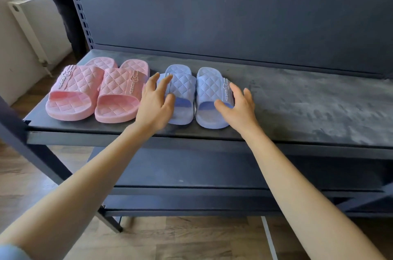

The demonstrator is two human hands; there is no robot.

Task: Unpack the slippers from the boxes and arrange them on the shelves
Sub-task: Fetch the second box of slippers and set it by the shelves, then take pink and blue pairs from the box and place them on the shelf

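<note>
On the shelf point(297, 100), the left blue slipper point(184, 89) and the right blue slipper point(209, 86) stand side by side next to the pink slippers point(78, 85). All have their long axis front to back, with the toes toward the back panel. The left hand point(155, 102) is over the left blue slipper and the right hand point(239, 106) is at the outer side of the right one. Both have spread fingers and grip nothing. The straps carry a small rabbit badge, but its writing is unreadable.
</note>
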